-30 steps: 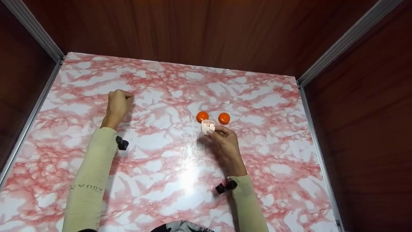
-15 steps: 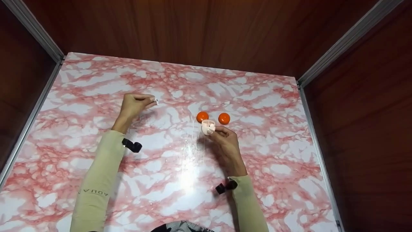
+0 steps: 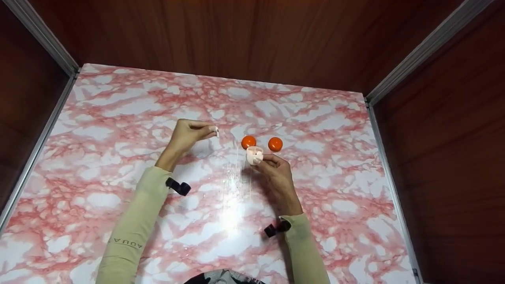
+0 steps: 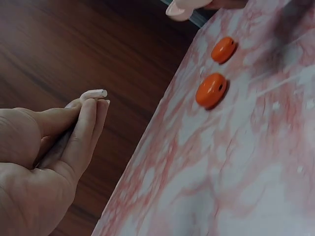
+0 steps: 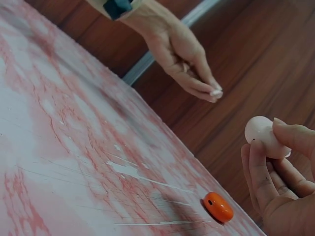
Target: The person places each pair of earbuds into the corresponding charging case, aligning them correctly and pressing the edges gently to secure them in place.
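Note:
My left hand pinches a small white earbud between thumb and fingertips, its stem sticking out past them. To the right, my right hand holds a pale pink earbud case by its side, with the lid up and the inside facing the head camera. In the right wrist view the rounded outside of that case sits between thumb and fingers. A gap separates the two hands, and the earbud is level with a spot left of the case.
Two closed orange earbud cases lie on the red-and-white marbled table, just beyond my right hand. Dark wood-look panels with metal edge strips enclose the table at the back and sides.
My left hand has come rightward from the table's left part toward the right hand; the white earbud now shows at its fingertips. My right hand and the pink case have stayed put.

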A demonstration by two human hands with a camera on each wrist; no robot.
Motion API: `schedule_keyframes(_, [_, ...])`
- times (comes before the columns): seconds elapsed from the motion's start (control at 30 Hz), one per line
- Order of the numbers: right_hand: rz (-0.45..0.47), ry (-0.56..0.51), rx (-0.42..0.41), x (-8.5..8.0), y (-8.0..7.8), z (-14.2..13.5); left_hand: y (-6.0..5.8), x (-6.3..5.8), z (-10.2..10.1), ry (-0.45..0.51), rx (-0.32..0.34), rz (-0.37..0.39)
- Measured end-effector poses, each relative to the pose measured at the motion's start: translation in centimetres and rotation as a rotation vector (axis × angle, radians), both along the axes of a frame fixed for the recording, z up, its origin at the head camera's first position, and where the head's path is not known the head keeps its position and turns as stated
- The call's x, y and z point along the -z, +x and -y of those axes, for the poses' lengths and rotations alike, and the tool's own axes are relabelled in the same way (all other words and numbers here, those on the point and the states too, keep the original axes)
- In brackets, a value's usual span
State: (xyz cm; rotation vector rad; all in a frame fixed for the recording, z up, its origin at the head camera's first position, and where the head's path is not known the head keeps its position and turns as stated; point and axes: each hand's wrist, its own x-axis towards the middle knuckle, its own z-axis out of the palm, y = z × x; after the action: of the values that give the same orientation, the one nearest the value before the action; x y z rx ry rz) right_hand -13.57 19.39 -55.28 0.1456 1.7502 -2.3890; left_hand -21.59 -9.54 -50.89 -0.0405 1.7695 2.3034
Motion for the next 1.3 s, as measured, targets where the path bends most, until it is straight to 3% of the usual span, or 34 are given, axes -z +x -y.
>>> schedule_keyframes(0.17, [-0.002, -0.019, -0.002, 0.0, -0.1, 0.0, 0.6, -0.1, -1.5, 0.009, 0.048, -0.041])
schedule_keyframes(0.33, [0.007, -0.062, -0.007, -0.1, -0.2, 0.2, 1.3, -0.3, -3.0, 0.056, 0.058, -0.037])
schedule_keyframes(0.63, [0.001, -0.035, -0.001, -0.3, -0.2, 0.4, 2.0, -0.5, -5.1, 0.086, 0.073, -0.027])
schedule_keyframes(1.0, [-0.017, 0.048, -0.013, -0.3, -0.1, 0.4, 2.4, -0.6, -7.0, 0.033, 0.133, -0.047])
schedule_keyframes(1.13, [-0.025, 0.026, -0.015, -0.3, -0.2, 0.4, 2.6, -0.6, -7.5, 0.034, 0.139, -0.036])
schedule_keyframes(1.3, [0.002, -0.042, 0.002, -0.3, -0.2, 0.7, 2.9, -0.4, -7.9, -0.024, 0.129, -0.082])
